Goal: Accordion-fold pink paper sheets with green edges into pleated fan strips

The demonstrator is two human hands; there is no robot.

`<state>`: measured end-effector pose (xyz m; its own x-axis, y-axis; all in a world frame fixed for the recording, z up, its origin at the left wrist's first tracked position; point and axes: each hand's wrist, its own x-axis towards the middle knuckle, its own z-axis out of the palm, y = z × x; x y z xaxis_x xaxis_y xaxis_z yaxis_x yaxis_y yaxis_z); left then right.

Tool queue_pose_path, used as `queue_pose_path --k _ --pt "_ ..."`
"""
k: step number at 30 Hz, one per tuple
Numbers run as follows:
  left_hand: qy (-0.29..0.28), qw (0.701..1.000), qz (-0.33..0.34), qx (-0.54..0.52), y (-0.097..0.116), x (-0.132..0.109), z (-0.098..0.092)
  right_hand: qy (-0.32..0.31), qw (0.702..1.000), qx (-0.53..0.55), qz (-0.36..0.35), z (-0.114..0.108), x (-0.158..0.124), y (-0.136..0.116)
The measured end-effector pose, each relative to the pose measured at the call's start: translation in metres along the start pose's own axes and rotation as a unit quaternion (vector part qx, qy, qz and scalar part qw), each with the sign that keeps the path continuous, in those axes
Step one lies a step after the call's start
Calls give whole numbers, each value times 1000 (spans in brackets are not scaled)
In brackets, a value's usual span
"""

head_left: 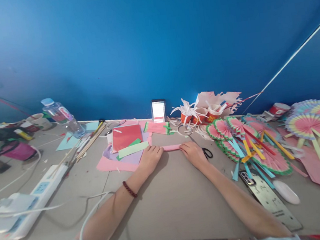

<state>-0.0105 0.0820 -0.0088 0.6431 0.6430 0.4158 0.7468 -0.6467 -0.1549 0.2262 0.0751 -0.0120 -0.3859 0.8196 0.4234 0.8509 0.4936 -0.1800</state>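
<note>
A narrow folded pink paper strip point(171, 148) lies flat on the desk, stretched between my two hands. My left hand point(152, 156) is closed on its left end, fingers pressed together. The right end is under the bent fingers of my right hand point(193, 153), also closed. Black-handled scissors point(208, 153) lie just right of my right hand, partly hidden by it. Beside my left hand a light green paper strip point(133, 149) rests over a red sheet pack point(126, 137) and pink and purple papers. Behind the strip sits a pleated pink paper piece with green edges point(157, 128).
Paper fans point(311, 126) and a phone point(268, 196) with a white mouse point(286, 192) are at right. Cups of paper scraps point(187, 116) stand against the blue wall. Left are a water bottle point(63, 115), wooden sticks point(91, 141) and a power strip point(45, 189) with trailing white cables.
</note>
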Motion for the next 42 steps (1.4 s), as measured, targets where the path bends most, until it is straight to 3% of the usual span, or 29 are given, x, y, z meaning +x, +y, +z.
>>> queue_pose_path --k 14,27,42 --pt "0 999 -7 -40 -3 0 7 -37 998 43 -39 -7 3 10" --pt "5 994 -43 -105 -5 3 9 -13 994 100 34 -7 2 2" --pt "23 981 -83 -174 -8 4 13 -9 972 217 95 5 7 17"
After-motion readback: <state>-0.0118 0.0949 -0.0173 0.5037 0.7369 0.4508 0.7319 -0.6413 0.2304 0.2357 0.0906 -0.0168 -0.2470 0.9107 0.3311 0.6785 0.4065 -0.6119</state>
